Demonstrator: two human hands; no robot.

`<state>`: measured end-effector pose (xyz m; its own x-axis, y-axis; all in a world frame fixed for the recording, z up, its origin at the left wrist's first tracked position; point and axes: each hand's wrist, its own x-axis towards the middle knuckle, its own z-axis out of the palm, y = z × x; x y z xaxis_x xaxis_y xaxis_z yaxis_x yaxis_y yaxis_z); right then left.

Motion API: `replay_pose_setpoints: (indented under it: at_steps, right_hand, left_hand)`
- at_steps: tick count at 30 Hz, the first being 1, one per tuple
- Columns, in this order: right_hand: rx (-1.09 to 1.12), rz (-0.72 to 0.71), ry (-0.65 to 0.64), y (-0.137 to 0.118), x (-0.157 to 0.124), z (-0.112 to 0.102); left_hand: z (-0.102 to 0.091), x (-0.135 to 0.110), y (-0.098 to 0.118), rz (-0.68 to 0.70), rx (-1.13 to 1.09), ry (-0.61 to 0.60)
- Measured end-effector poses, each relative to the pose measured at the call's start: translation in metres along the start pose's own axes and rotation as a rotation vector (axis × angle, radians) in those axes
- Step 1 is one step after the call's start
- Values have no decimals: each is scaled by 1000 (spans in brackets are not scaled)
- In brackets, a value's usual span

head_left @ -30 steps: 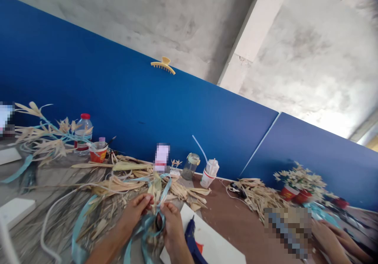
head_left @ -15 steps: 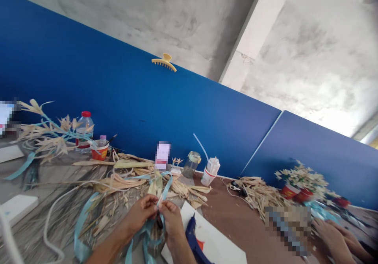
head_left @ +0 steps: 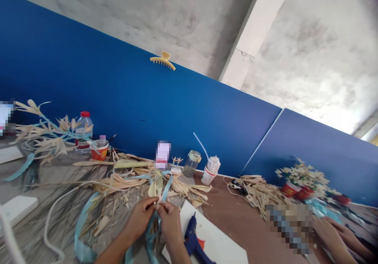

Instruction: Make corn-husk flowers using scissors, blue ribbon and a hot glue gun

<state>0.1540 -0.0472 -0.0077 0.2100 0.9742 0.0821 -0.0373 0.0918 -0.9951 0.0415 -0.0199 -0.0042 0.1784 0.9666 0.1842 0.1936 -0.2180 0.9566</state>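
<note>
My left hand (head_left: 141, 216) and my right hand (head_left: 170, 221) meet fingertip to fingertip above the littered table. Both are closed in a pinch. A small pale piece, which looks like dried corn husk (head_left: 160, 197), shows at the tips of my left fingers. Light-blue ribbon (head_left: 167, 187) runs down to the fingertips of my right hand, and more of it hangs below between the wrists. My fingers hide most of the held part. A dark blue glue gun (head_left: 191, 232) lies on a white board (head_left: 227, 240) just right of my right wrist.
Dried husks (head_left: 126, 183) spread behind my hands. A phone (head_left: 162, 155), a glass jar (head_left: 191, 164) and a white cup (head_left: 208, 176) stand by the blue partition (head_left: 118, 95). A white cable (head_left: 50, 213) curves at left. Another person's hands (head_left: 332, 232) are at far right, near potted flowers (head_left: 302, 176).
My hands stay pinched together, with the fingers shifted slightly and the left wrist turned a little. The left forearm sits slightly further right. The view has moved only slightly.
</note>
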Motion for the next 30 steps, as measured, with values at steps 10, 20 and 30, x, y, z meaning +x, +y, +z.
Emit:
replay_pose_setpoints:
  at_steps: [10, 20, 30]
  right_hand:
    - [161, 113, 57, -4, -3, 2]
    - [145, 37, 140, 2, -2, 7]
    - [24, -30, 145, 8, 5, 1]
  left_hand:
    - [1, -1, -2, 72, 52, 86]
    - [9, -9, -5, 99, 53, 190]
    - [10, -14, 4, 99, -24, 85]
